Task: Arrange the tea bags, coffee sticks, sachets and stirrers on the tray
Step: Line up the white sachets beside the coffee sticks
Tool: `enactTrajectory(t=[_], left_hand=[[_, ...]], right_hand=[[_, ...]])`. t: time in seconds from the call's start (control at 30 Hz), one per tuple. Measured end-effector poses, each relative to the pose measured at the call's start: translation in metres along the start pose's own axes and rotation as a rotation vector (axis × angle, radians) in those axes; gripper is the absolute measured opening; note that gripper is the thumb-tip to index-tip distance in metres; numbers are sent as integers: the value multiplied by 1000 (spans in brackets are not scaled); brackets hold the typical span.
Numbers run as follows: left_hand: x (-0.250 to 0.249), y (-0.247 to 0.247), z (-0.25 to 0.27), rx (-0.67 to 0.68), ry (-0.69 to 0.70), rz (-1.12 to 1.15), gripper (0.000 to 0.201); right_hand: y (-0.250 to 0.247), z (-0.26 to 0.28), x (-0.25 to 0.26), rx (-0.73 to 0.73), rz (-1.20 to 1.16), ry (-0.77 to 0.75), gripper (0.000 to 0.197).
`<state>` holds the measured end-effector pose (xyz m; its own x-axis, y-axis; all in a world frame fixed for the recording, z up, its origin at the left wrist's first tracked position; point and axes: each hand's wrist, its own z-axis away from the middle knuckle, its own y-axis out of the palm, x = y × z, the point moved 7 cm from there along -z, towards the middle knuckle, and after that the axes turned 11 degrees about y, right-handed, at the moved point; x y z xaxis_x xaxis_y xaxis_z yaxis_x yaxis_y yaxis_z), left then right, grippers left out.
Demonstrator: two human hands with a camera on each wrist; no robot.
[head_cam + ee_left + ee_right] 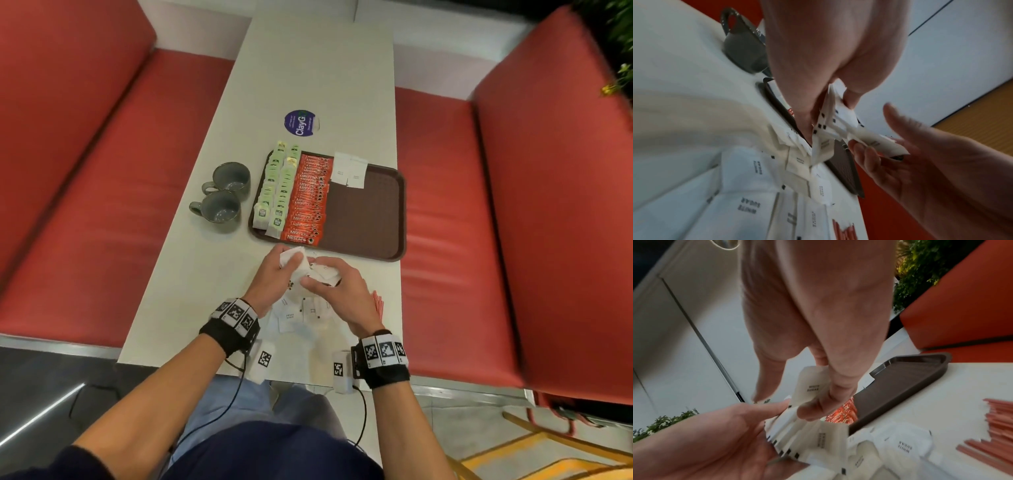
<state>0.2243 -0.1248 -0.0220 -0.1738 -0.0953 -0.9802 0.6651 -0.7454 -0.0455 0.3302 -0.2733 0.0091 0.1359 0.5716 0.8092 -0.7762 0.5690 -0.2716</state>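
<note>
The brown tray [370,219] sits on the white table [308,68] roughly half filled: two rows of green tea bags [275,192] line its left side, a row of orange Nescafé coffee sticks [308,202] lies just beside them, and a few white sugar sachets [349,169] rest at its far edge, while its right half stays bare. Near the tray's front edge the left hand [274,277] grips a fanned bundle of sachets [813,439], and the right hand [337,287] pinches one or more at its end, apparently squaring the bundle. More loose sachets [301,315] lie on the table under the wrists, and the reddish stirrers [995,431] wait on the table right of them. Judging by this, tea and coffee look done, sachets are barely started, and stirrers are untouched.
</note>
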Motion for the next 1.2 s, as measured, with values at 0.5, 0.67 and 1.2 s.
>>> enactTrajectory(t=[0.5,0.67,1.2], left_hand=[[18,1,6,-220,-249,353,33],[2,-4,0,-247,-193,432,33],[-39,9,1,-97,-200,773,37]], right_hand=[[31,-8,-11,-183,-127,74,29],[32,-19,-14,-22,-352,181,18],[11,-2,46,121,-546,76,22]])
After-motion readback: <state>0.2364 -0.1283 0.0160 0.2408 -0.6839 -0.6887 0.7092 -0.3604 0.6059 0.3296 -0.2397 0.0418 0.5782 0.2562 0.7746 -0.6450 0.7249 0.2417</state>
